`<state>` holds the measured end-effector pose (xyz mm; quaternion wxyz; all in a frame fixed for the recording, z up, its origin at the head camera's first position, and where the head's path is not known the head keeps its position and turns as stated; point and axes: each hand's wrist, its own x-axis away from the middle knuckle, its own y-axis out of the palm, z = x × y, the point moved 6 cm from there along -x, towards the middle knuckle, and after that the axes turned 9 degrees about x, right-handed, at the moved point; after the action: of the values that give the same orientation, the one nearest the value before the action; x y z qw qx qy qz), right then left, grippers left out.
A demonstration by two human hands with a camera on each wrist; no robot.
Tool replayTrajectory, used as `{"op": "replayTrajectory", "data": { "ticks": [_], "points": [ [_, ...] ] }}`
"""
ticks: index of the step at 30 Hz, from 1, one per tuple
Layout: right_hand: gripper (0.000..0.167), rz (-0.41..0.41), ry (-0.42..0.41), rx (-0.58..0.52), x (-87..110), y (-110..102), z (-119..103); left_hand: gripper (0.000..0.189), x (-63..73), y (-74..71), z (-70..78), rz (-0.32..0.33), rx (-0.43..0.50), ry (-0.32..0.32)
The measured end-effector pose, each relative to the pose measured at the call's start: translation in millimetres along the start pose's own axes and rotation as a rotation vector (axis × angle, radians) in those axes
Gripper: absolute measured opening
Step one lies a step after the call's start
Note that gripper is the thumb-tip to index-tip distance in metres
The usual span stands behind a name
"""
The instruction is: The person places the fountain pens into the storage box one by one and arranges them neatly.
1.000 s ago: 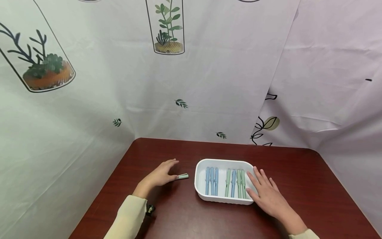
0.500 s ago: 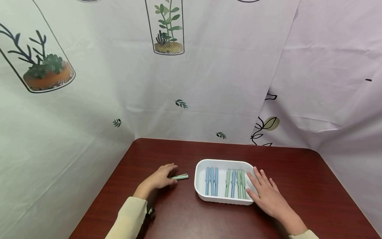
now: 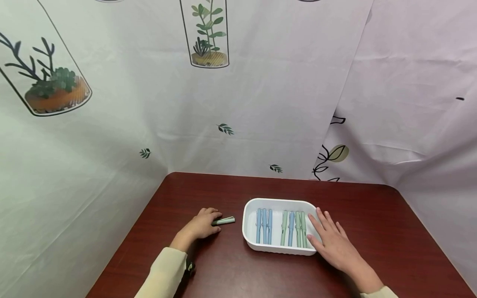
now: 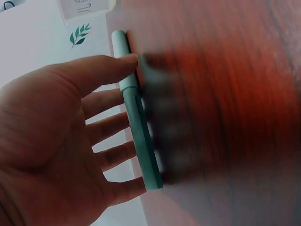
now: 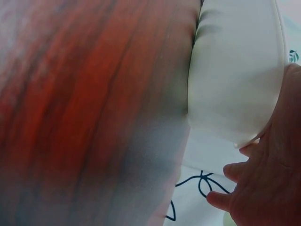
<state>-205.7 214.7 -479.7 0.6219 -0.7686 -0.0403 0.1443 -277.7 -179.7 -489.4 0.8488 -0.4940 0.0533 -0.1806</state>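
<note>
A light green pen with a clip (image 3: 225, 221) lies on the table left of the tray. My left hand (image 3: 201, 225) holds it, thumb on the near side and fingers on the far side. In the left wrist view the thumb crosses the cap end of the green pen (image 4: 143, 132), and the fingers lie behind it, their tips hidden. My right hand (image 3: 331, 240) rests with spread fingers on the right rim of the white tray (image 3: 276, 231). In the tray, several blue pens (image 3: 264, 225) and green pens (image 3: 284, 227) lie side by side in two groups.
The dark red table (image 3: 238, 273) reaches back to a white curtain (image 3: 261, 103) printed with plants. In the right wrist view, the tray's outer wall (image 5: 235, 70) stands beside the fingers.
My left hand has come down and slightly nearer me, its fingers lowering around the green pen. The pen, the tray and my right hand stay in place.
</note>
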Motion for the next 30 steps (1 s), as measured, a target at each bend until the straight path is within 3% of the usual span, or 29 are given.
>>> {"op": "replayTrajectory", "data": {
  "ticks": [15,23,30],
  "points": [
    [0.066,0.002,-0.001,-0.002,0.1,-0.4,-0.1,0.028,2.5,-2.1,9.6,0.072,-0.084,0.054],
    [0.066,-0.005,0.004,-0.008,0.0,-1.0,-0.7,0.026,2.5,-8.3,8.3,0.118,-0.033,0.012],
    [0.067,-0.009,0.007,-0.004,-0.6,-0.7,-0.6,0.025,3.2,-17.5,12.4,0.133,0.113,-0.067]
  ]
}}
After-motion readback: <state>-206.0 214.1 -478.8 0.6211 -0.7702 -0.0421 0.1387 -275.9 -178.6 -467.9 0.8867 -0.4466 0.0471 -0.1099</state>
